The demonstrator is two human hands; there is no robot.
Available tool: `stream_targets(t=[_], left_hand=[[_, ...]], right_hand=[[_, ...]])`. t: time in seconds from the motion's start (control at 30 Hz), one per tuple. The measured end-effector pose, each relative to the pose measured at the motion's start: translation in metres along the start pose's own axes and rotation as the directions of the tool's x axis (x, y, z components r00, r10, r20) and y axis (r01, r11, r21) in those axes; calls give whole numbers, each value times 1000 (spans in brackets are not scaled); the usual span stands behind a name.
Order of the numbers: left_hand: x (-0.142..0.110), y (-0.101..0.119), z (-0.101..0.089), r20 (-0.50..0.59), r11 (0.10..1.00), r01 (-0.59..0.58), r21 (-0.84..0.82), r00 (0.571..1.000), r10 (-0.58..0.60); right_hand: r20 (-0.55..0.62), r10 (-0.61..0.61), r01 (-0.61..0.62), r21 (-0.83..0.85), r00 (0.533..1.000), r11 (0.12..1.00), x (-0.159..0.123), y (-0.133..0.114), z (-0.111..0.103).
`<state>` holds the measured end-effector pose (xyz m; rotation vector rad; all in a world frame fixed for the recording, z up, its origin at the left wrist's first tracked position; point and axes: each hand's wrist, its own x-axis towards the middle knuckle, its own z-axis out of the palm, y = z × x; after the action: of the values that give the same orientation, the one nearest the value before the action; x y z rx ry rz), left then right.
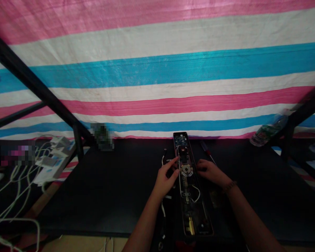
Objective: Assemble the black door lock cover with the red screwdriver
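A long, narrow opened device (191,203) with exposed circuit boards, white wires and a round metal part lies lengthwise on a black table (107,189). My left hand (166,176) rests at its left edge, fingers partly curled, fingertips touching the device near the round part. Against the device's right edge sits my right hand (210,172), fingers bent and pressing on it. A bracelet circles my right wrist. What the fingertips pinch, if anything, is too dark to make out.
A screwdriver (206,148) lies just right of the device's far end. A plastic bottle (267,131) lies at the far right. White cables and chargers (49,157) pile at the left. Black metal frame bars (34,84) cross at left. A striped tarp (157,70) hangs behind.
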<state>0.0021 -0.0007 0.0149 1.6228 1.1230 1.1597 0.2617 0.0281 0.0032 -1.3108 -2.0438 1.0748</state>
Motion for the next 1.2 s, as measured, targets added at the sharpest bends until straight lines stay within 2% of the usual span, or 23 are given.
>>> stream_targets(t=[0.47, 1.2], left_hand=[[-1, -5, 1, 1, 997, 16, -82, 1000, -16], [1, -10, 2, -38, 998, -6, -67, 999, 4]], right_hand=[[-2, 14, -14, -10, 1000, 1000, 0, -2, 0], [-26, 16, -16, -6, 1000, 1000, -1, 1, 0]])
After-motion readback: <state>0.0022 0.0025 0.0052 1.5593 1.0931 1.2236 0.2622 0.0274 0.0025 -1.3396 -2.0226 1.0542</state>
